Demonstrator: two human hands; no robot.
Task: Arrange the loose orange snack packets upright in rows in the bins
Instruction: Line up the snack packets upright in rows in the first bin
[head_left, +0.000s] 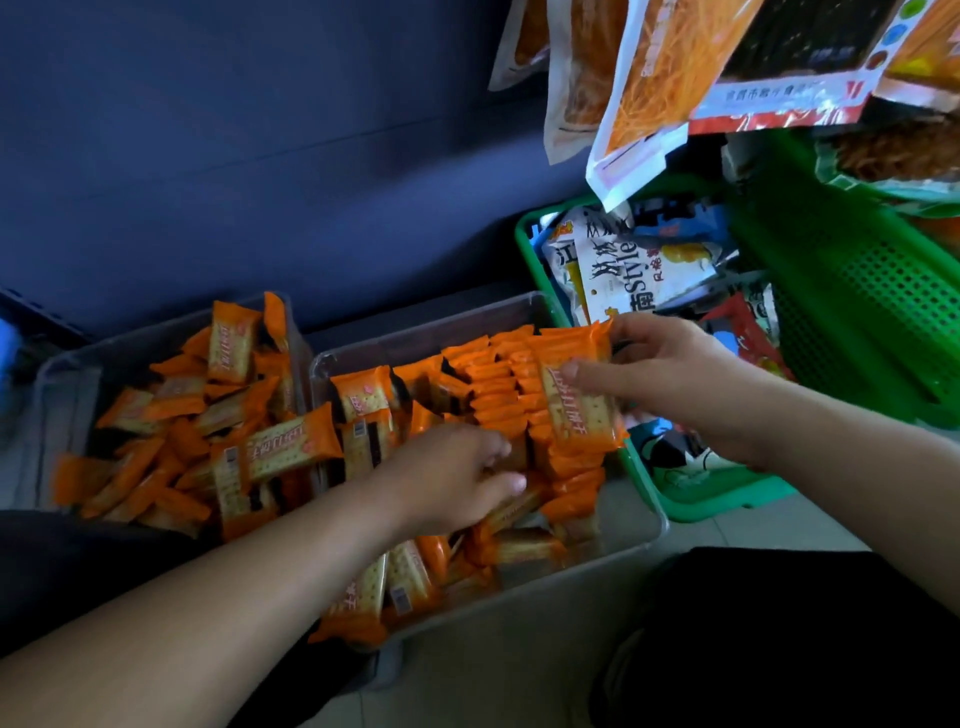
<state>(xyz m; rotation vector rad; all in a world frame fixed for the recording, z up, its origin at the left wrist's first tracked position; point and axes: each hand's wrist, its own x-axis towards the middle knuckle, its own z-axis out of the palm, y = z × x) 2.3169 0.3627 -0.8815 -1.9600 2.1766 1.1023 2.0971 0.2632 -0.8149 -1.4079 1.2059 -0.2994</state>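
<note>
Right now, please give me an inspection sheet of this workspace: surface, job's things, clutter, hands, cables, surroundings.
Surface: pale tiled floor under the bins.
Job's things: right clear bin has upright packet rows at its far right, loose packets elsewhere; left clear bin holds only a loose pile.
Clutter: green basket of mixed snack bags beside the right bin.
Hands: right hand holds one orange packet at the rows' end; left hand is down among loose packets, grip unclear.
Cables: nothing seen.
Surroundings: dark blue wall behind; hanging snack bags above right.
</note>
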